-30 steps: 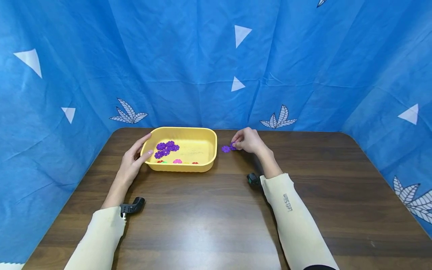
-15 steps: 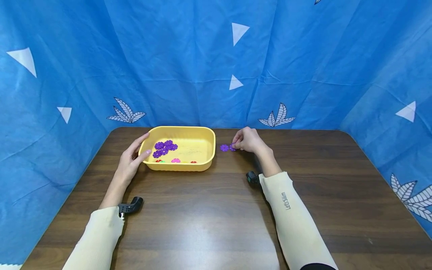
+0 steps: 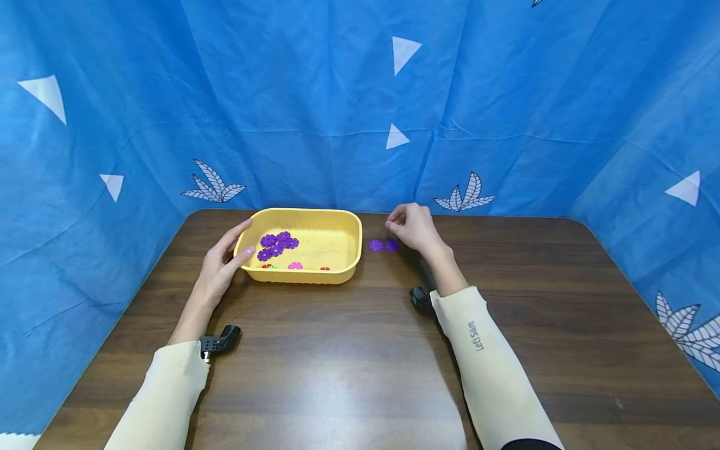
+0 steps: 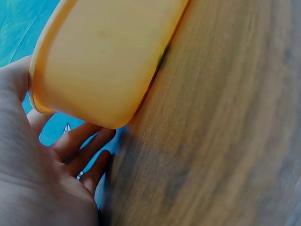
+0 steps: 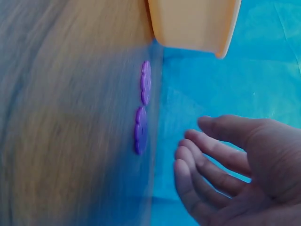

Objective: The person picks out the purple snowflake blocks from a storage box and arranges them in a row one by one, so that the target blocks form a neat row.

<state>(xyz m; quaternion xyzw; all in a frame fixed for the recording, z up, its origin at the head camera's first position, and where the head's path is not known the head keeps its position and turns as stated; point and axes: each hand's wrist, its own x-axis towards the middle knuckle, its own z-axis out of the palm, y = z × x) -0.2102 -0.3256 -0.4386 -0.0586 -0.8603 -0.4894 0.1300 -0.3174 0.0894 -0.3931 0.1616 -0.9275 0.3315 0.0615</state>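
My left hand (image 3: pixel 216 265) grips the left end of a yellow plastic basin (image 3: pixel 298 276), its thumb over the rim and its fingers along the outside wall. Inside lies a cluster of purple flower-shaped snowflake discs (image 3: pixel 278 245). On the table just right of the basin, two more such discs lie flat side by side, the nearer-to-basin purple disc (image 3: pixel 376 245) and the other purple disc (image 3: pixel 392 245). Above and behind the second one hovers my right hand (image 3: pixel 417 230), fingers loosely bent and holding nothing, as the right wrist view shows.
Along the basin's front inner side, a pink disc (image 3: pixel 295 266) shows with red and green pieces, partly hidden by the wall. The brown wooden table (image 3: pixel 337 350) ends at a blue patterned curtain (image 3: pixel 337 94) just behind the basin.
My right hand has let go of a purple disc, now lying beside the other one, and has lifted slightly away. My left hand keeps its grip on the basin.
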